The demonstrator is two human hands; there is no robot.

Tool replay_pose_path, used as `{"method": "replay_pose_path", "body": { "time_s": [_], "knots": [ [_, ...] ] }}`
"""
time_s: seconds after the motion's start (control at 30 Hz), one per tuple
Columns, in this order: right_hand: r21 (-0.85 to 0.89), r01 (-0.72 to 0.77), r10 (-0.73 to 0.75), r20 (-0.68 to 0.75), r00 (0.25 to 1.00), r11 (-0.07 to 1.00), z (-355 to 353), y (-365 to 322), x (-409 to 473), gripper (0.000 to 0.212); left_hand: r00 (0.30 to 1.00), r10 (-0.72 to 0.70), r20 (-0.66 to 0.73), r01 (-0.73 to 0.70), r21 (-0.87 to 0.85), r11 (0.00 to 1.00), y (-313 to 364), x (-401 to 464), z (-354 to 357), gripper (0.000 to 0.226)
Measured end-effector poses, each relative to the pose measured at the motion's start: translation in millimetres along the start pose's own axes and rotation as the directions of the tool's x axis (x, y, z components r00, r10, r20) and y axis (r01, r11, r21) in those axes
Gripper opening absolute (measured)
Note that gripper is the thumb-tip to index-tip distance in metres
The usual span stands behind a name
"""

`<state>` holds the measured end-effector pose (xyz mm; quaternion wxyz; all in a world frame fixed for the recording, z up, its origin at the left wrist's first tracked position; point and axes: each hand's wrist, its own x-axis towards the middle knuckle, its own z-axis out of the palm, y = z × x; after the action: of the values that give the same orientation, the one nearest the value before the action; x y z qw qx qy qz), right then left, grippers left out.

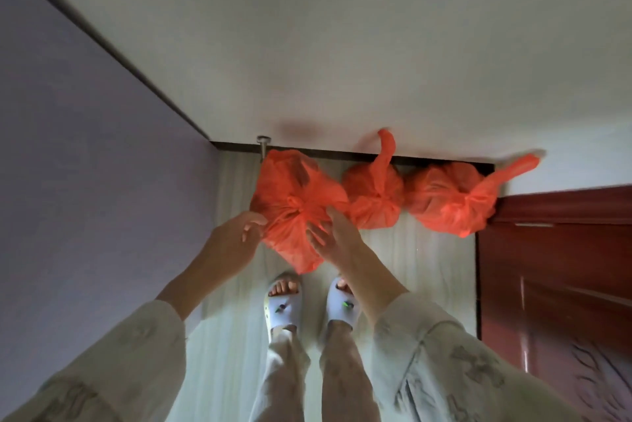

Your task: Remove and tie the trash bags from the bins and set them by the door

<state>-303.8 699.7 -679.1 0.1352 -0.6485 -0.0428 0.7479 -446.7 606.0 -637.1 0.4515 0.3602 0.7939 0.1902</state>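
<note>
Risk: nearest orange bag [294, 213] is knotted but slumps toward the slippers [284, 305], could roll off the wall line at 12 o'clock if nudged. Left hand [236, 233] at its 9, right hand [337, 233] at its 4, both with fingers loose and straight, touching or just off the plastic, gripping nothing. Two tied bags [376, 199] sit at 3, near the door [554, 267]

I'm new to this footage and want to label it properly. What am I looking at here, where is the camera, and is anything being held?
No machine here: a person wears a wide-angle camera on the head, looking down at their own arms and slippers. Three tied orange bags stand in a row on the pale floor along the wall: left bag, middle bag, right bag, beside a reddish door. The left hand and right hand reach to the left bag with straight fingers; neither grips it.
</note>
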Motion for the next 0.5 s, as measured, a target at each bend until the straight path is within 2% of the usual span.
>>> {"method": "replay_pose_path", "body": {
  "time_s": [0.1,0.23,0.33,0.43,0.5],
  "knots": [
    [0.073,-0.018,0.018,-0.004,1.000,0.997,2,4,62,0.017,0.999,-0.031,0.019,0.031,-0.010,0.999,-32,31,28,0.023],
    [0.038,-0.036,0.036,0.006,0.999,0.999,2,5,112,0.020,0.995,-0.078,0.053,0.081,-0.040,0.996,-61,50,60,0.021],
    [-0.013,-0.026,0.027,0.038,0.999,1.000,2,0,125,0.015,0.991,-0.108,0.079,0.111,-0.035,0.993,-69,53,68,0.021],
    [-0.099,0.050,-0.048,0.020,0.999,0.994,1,-11,118,0.014,0.990,-0.119,0.081,0.122,-0.032,0.992,-62,50,64,0.022],
    [-0.180,0.070,-0.065,0.037,0.997,0.981,0,-23,100,0.030,0.989,-0.123,0.080,0.126,-0.027,0.992,-49,46,55,0.021]
  ]
}}
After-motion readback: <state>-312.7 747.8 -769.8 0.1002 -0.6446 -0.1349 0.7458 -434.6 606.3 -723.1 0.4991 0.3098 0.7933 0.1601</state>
